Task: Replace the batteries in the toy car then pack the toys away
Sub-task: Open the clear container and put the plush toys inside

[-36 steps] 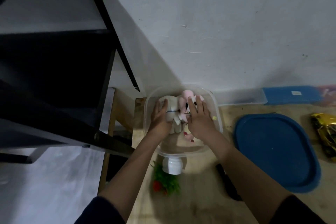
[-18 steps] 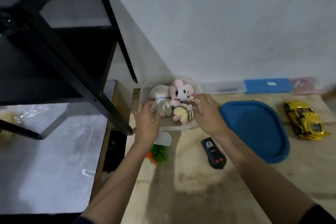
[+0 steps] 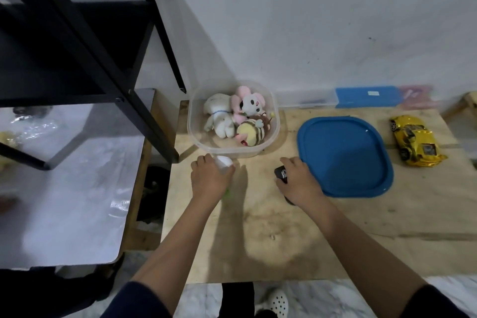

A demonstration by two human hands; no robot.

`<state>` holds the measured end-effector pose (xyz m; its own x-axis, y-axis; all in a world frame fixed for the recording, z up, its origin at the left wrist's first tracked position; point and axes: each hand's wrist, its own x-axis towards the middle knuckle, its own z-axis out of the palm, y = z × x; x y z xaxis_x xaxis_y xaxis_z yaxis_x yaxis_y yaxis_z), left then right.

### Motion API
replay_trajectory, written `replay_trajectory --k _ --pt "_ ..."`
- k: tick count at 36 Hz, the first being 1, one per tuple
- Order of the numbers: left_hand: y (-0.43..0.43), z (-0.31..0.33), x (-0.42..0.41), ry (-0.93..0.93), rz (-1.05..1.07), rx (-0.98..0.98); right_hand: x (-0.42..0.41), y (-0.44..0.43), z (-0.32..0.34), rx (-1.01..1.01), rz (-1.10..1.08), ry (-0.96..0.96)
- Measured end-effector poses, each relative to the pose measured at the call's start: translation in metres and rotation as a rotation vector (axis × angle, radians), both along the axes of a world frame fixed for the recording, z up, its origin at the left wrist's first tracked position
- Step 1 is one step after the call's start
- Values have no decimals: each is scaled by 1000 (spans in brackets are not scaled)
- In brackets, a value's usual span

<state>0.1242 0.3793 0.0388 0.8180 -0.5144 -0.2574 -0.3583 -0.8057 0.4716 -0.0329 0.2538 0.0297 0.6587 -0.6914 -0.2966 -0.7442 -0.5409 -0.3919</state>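
Your left hand (image 3: pixel 210 178) has its fingers wrapped over a small white pot with green leaves (image 3: pixel 224 162) near the wooden surface's (image 3: pixel 284 240) left edge. Your right hand (image 3: pixel 300 183) covers a black remote control (image 3: pixel 281 174), fingers curled around it. Beyond sit the clear plastic tub of plush toys (image 3: pixel 233 119), the blue lid (image 3: pixel 344 156), and the yellow toy car (image 3: pixel 415 141) by the right edge.

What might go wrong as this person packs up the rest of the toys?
The clear tub already holds three plush toys, so the black remote under the right hand and the yellow car may not fit under the blue lid. The small potted plant in the left hand could get crushed.
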Motion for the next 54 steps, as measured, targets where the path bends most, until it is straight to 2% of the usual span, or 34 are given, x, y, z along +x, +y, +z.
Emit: replay_trajectory --k 7,16,19,22,29,35,39,45,50,54 --pt "-12 -16 -1 -42 -11 103 -1 3 -17 -72 -14 39" --pt "3 -8 1 56 -9 -48 1 -1 10 -68 -96 -174" --pt "12 -1 1 105 24 -125 3 0 34 -27 -106 -323" --pt "21 10 1 189 63 -284 3 -1 56 69 -169 -499" --pt "28 61 3 275 24 -542 0 -19 111 119 -437 -863" --pt "19 100 21 322 109 -779 4 -37 135 231 -726 -1136" --pt "6 112 34 381 233 -870 8 -44 130 277 -851 -1157" --pt "-18 101 55 316 382 -929 15 -49 125 271 -933 -1216" --pt "-34 94 61 248 472 -900 18 -65 111 290 -1067 -1219" --pt "-44 86 69 280 520 -870 22 -71 101 355 -1163 -1241"
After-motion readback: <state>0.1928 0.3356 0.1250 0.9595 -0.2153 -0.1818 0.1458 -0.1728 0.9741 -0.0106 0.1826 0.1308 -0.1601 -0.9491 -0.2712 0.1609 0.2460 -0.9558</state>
